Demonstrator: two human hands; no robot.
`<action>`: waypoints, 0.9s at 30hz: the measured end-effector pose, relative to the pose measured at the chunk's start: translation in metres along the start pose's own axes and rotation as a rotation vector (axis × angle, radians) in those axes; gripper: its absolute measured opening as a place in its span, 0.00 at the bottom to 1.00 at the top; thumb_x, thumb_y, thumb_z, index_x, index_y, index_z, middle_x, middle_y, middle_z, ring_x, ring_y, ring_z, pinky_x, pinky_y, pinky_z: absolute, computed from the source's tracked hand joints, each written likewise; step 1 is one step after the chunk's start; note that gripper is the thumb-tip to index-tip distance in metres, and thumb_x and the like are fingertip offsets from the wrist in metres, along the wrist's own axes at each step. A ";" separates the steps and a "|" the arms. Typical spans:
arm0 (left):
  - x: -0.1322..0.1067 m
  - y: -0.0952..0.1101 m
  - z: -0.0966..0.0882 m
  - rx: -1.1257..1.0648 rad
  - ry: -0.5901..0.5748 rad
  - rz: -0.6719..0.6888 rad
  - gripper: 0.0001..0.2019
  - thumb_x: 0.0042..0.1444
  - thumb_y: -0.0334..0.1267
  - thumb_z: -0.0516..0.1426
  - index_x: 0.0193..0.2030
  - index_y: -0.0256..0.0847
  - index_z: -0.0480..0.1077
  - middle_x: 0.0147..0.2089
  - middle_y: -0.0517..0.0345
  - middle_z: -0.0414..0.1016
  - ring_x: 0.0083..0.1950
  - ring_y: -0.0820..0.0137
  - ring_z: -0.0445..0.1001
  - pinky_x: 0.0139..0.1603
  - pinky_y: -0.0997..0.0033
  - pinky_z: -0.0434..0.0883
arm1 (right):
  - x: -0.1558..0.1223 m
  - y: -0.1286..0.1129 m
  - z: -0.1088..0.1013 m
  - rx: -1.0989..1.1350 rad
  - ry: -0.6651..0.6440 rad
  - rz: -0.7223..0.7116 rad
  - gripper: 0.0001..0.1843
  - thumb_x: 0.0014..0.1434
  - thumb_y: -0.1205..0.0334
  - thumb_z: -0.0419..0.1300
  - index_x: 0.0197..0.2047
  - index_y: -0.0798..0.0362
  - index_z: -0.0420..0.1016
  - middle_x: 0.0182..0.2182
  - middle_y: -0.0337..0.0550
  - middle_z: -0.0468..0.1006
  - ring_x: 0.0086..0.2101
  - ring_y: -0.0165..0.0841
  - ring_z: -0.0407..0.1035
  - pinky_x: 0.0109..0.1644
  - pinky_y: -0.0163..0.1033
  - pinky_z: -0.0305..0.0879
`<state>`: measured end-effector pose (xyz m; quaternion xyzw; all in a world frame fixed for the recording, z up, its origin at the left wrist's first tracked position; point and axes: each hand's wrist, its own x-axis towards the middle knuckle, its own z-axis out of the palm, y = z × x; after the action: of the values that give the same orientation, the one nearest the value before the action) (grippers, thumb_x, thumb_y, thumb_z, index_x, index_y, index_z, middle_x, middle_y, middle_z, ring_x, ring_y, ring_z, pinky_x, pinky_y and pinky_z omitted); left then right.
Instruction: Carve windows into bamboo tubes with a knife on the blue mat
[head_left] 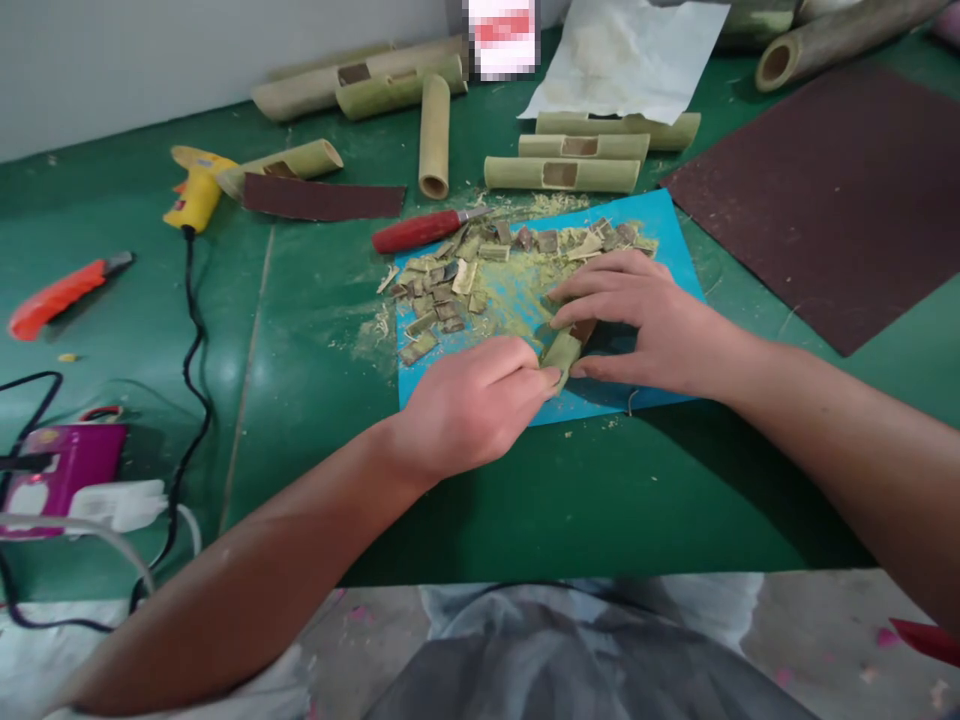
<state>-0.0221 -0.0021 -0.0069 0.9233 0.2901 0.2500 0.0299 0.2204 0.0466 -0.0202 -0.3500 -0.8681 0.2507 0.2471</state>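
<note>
My left hand [480, 405] is closed around the near end of a short green bamboo piece [562, 352], which rests over a blue sheet [679, 255]. Across the far end of that piece curve the fingers of my right hand [637, 315], with the thumb on its near right side. A brown patch [583, 330] shows beneath the right fingers; I cannot tell whether it is sandpaper or part of the bamboo. Bamboo chips [442, 300] and pale green dust lie on the sheet beyond my hands. A red-handled carving tool [416, 231] lies at the sheet's far left edge.
Cut bamboo tubes [600, 176] with square openings lie at the back, near white paper [622, 60]. Brown sandpaper [832, 200] covers the right side. On the left are an orange utility knife [64, 295], a yellow glue gun [199, 190] with its cord and a purple power strip [82, 455].
</note>
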 end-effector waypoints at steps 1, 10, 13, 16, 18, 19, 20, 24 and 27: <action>0.002 -0.002 0.002 -0.028 -0.005 -0.016 0.15 0.72 0.35 0.52 0.38 0.37 0.78 0.34 0.55 0.78 0.33 0.72 0.75 0.33 0.73 0.70 | 0.000 0.000 -0.001 -0.003 0.000 -0.005 0.15 0.54 0.50 0.69 0.46 0.40 0.83 0.54 0.39 0.81 0.60 0.50 0.65 0.65 0.61 0.58; 0.017 -0.011 0.014 -0.128 -0.019 -0.130 0.12 0.71 0.37 0.54 0.45 0.39 0.79 0.40 0.54 0.78 0.39 0.71 0.78 0.38 0.74 0.73 | -0.002 0.000 -0.003 0.002 -0.003 0.102 0.33 0.51 0.50 0.70 0.61 0.43 0.76 0.57 0.47 0.77 0.61 0.52 0.64 0.65 0.61 0.58; 0.014 -0.011 0.012 -0.136 -0.021 -0.109 0.12 0.71 0.37 0.54 0.43 0.38 0.79 0.39 0.54 0.78 0.38 0.71 0.77 0.37 0.74 0.73 | -0.002 0.000 -0.003 -0.015 -0.013 0.137 0.35 0.51 0.51 0.70 0.63 0.43 0.75 0.58 0.49 0.75 0.61 0.53 0.64 0.65 0.63 0.57; 0.011 -0.011 0.011 -0.133 -0.009 -0.078 0.13 0.72 0.36 0.53 0.39 0.37 0.78 0.36 0.55 0.77 0.35 0.72 0.76 0.36 0.74 0.72 | -0.001 0.001 -0.002 -0.012 -0.020 0.129 0.34 0.51 0.52 0.70 0.62 0.44 0.76 0.58 0.50 0.75 0.61 0.52 0.64 0.65 0.61 0.56; 0.012 -0.012 0.013 -0.144 0.000 -0.077 0.13 0.72 0.36 0.53 0.40 0.37 0.78 0.36 0.55 0.77 0.35 0.72 0.76 0.36 0.74 0.72 | -0.001 0.001 -0.003 -0.001 -0.019 0.115 0.34 0.51 0.52 0.70 0.62 0.44 0.76 0.58 0.50 0.76 0.61 0.51 0.64 0.66 0.60 0.56; 0.013 -0.013 0.015 -0.157 0.002 -0.077 0.13 0.71 0.36 0.54 0.41 0.37 0.78 0.37 0.55 0.77 0.36 0.72 0.76 0.36 0.74 0.72 | -0.001 0.001 -0.003 0.003 -0.018 0.110 0.34 0.51 0.53 0.70 0.62 0.44 0.76 0.57 0.49 0.76 0.61 0.52 0.63 0.66 0.60 0.56; 0.015 -0.014 0.016 -0.173 0.006 -0.076 0.12 0.71 0.36 0.54 0.42 0.37 0.78 0.37 0.54 0.76 0.36 0.72 0.76 0.36 0.74 0.72 | 0.000 0.001 -0.003 0.005 -0.018 0.110 0.33 0.51 0.53 0.70 0.61 0.43 0.76 0.57 0.49 0.77 0.61 0.52 0.63 0.65 0.61 0.56; 0.018 -0.014 0.020 -0.199 0.021 -0.091 0.13 0.71 0.36 0.54 0.40 0.36 0.79 0.36 0.54 0.76 0.36 0.71 0.76 0.36 0.73 0.72 | 0.000 0.001 -0.003 0.005 -0.027 0.130 0.34 0.50 0.53 0.71 0.61 0.45 0.77 0.56 0.50 0.77 0.61 0.54 0.63 0.65 0.61 0.56; 0.017 -0.013 0.019 -0.179 0.035 -0.096 0.12 0.71 0.36 0.54 0.40 0.37 0.78 0.36 0.54 0.76 0.36 0.71 0.76 0.36 0.73 0.73 | 0.000 0.001 -0.003 0.003 -0.024 0.122 0.34 0.51 0.52 0.71 0.62 0.44 0.76 0.57 0.50 0.76 0.62 0.53 0.63 0.66 0.62 0.54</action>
<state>-0.0078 0.0197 -0.0190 0.8973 0.3112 0.2895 0.1194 0.2225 0.0481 -0.0189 -0.3990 -0.8476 0.2709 0.2213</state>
